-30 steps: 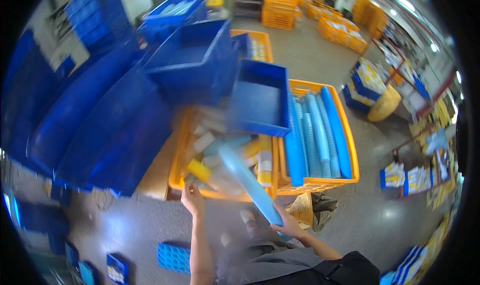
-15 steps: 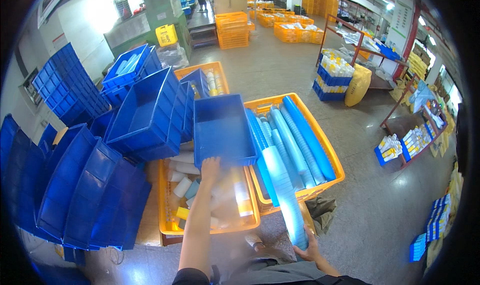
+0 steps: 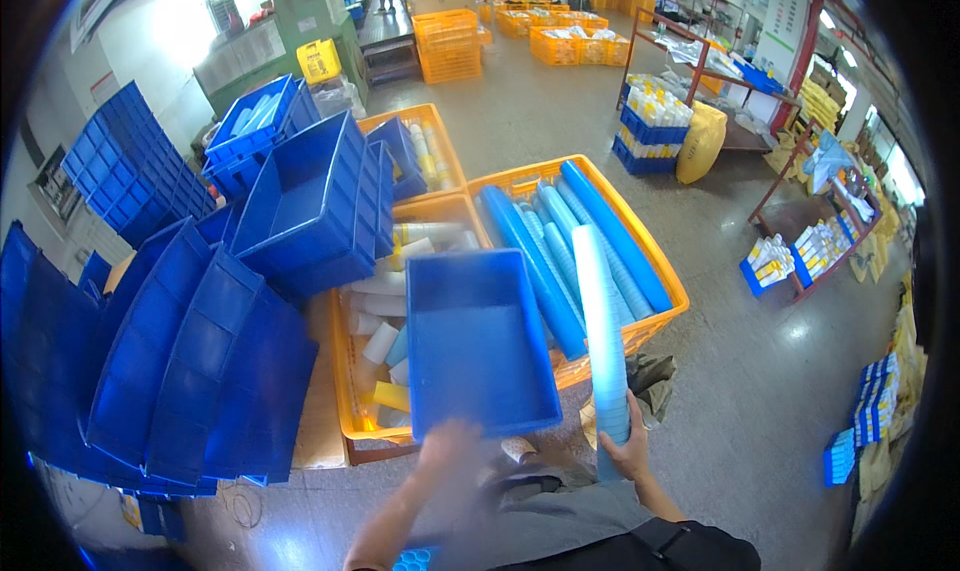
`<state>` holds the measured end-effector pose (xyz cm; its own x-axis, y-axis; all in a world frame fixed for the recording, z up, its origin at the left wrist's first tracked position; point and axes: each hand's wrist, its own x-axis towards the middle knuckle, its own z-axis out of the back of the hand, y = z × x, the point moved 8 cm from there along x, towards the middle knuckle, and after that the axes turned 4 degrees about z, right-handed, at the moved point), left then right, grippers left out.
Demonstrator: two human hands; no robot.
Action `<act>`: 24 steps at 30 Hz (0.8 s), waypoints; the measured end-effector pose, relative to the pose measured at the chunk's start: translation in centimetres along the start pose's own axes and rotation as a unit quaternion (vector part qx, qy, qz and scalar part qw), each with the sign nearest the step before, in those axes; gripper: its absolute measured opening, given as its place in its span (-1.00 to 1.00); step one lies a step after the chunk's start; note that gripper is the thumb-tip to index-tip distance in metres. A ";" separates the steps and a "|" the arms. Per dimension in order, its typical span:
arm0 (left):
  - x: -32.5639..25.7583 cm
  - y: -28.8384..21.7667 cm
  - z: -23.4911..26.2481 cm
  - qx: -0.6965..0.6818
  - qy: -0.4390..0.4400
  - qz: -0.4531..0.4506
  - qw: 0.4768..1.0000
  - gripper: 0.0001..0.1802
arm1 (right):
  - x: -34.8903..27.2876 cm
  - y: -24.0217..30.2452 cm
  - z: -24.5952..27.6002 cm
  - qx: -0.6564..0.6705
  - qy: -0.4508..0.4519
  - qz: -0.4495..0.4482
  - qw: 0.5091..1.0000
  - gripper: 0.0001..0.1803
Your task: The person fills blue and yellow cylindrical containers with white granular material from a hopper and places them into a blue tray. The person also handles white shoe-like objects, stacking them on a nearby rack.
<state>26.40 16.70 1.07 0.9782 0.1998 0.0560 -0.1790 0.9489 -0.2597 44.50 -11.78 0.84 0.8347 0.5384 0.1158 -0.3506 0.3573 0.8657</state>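
Observation:
An empty blue plastic bin (image 3: 475, 336) lies over the front of an orange crate (image 3: 348, 391) holding white, blue and yellow tubes. My left hand (image 3: 450, 449), smeared by motion, is closed on the bin's near rim by its left corner. In my right hand (image 3: 628, 443) is a long light-blue ribbed column (image 3: 598, 331), gripped near its lower end and standing nearly upright. It looks like a sleeve of stacked round pieces. Behind it, a second orange crate (image 3: 665, 316) contains several similar blue columns (image 3: 610, 231).
Nested blue bins (image 3: 210, 361) lean at the left, with a tilted blue bin (image 3: 300, 206) beside them. Farther left stands a tall blue stack (image 3: 135, 166). Carts (image 3: 790, 231) with white bottles are at the right. A light-blue item (image 3: 412, 559) shows at the lower edge.
My left hand has drawn the blue bin nearer and slightly right, uncovering more tubes behind it. The light-blue column in my right hand has swung more upright and moved right, off the crate.

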 end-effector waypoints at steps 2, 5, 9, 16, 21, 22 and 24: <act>-3.3 -3.1 -1.8 0.015 0.020 -0.037 0.999 -0.77 | -0.2 1.0 -0.5 -0.005 0.009 0.018 1.000 0.00; -6.4 -4.9 -5.8 -0.037 0.098 0.025 0.994 -0.75 | -0.7 2.6 -1.0 -0.014 0.027 0.051 0.998 0.00; -5.5 -4.7 -5.1 -0.186 0.086 0.028 0.978 -0.57 | -0.8 5.7 -1.5 -0.030 0.074 0.064 0.995 0.03; 6.5 9.0 6.4 -0.637 -0.250 0.279 0.674 -0.17 | -0.2 15.0 -5.7 0.132 0.361 0.049 0.922 0.10; 9.9 10.9 6.3 -0.872 -0.071 0.271 0.400 -0.53 | 0.5 21.1 -9.3 0.443 0.452 0.056 0.773 -0.11; 9.4 10.7 6.0 -0.894 -0.066 0.279 0.344 -0.51 | 0.8 22.1 -10.1 0.508 0.472 0.074 0.717 -0.16; 7.4 9.4 4.2 -0.927 -0.091 0.313 0.188 -0.47 | 4.4 21.3 -11.2 0.415 0.315 0.150 0.840 -0.16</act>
<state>31.54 28.15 3.14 0.7765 0.2954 -0.5566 0.2553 -0.9550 -0.1507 36.00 6.74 14.31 0.2790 0.8998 0.3353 0.1305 -0.3814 0.9151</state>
